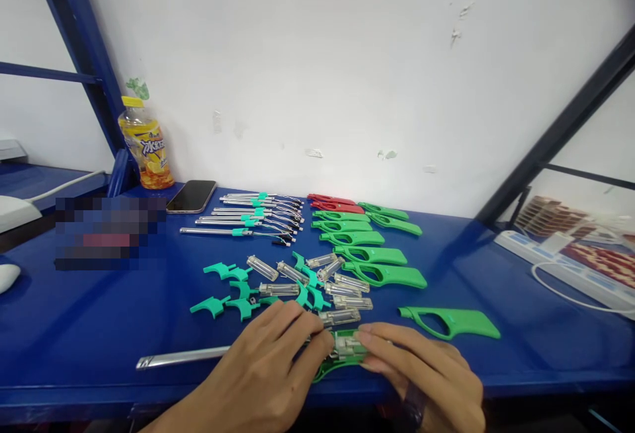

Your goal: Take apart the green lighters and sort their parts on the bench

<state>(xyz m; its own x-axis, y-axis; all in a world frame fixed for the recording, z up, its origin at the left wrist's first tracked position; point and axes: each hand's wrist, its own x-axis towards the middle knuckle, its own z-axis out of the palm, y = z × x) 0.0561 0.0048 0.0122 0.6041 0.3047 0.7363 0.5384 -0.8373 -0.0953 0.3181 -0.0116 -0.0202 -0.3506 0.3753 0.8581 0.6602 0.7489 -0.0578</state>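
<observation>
At the table's front edge my right hand grips a green lighter shell, its fingers and thumb closed on the wide end. A clear fuel tank lies in that shell. My left hand is closed, fingertips pressed together at the narrower part of the same lighter. From under my left hand a silver metal tube sticks out to the left; its inner end is hidden. Just beyond my hands lie loose clear fuel tanks and teal triggers. To the right is another green shell.
Silver tubes with wires lie in rows farther back, beside green shells and red shells. A phone and a drink bottle are near the wall. A power strip lies at the right.
</observation>
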